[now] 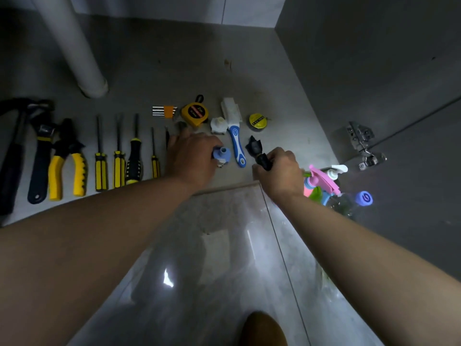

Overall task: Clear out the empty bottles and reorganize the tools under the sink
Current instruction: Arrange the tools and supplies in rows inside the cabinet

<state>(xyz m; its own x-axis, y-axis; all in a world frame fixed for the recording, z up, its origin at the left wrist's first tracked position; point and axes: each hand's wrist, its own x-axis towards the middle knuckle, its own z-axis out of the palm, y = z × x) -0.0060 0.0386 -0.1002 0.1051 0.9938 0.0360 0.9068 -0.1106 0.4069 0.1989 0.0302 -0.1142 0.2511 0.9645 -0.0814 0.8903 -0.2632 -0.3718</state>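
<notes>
Tools lie in a row on the cabinet floor [174, 71]: a hammer [12, 156], a wrench [41, 156], yellow pliers [67, 168] and several screwdrivers [101, 171]. My left hand [192, 156] grips a small blue fitting [222, 153]. My right hand [279, 171] holds a black tool [257, 151] by its handle. Between my hands lies a blue and white brush [237, 146]. Behind it sit a yellow tape measure [195, 113], hex keys [164, 111], a white part [219, 124] and a yellow tape roll [257, 120]. Spray bottles [321, 183] stand at the right, outside the cabinet.
A white drain pipe [74, 51] comes down at the back left. The cabinet side wall [374, 58] rises on the right, with a door hinge [361, 143] on it. Shiny floor tiles [199, 270] lie in front of the cabinet edge. A brown shoe tip [264, 328] shows at the bottom.
</notes>
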